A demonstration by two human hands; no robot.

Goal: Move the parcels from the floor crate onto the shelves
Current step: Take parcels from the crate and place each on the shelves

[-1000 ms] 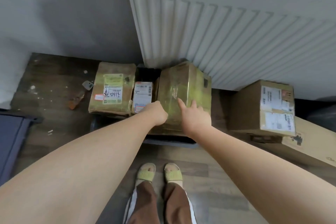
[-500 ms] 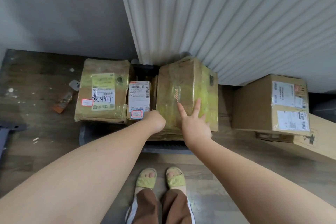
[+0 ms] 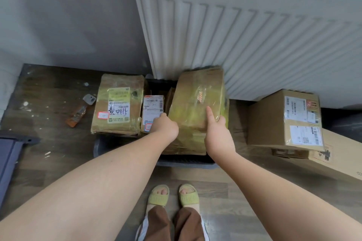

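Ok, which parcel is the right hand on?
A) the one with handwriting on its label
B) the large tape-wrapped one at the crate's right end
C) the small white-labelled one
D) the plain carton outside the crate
B: the right hand rests on the large tape-wrapped parcel, fingers curled over its right edge, with the left hand at its left side.

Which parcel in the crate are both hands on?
The tall taped parcel at the right end of the crate: the left hand and right hand grip its sides. The others lie further left.
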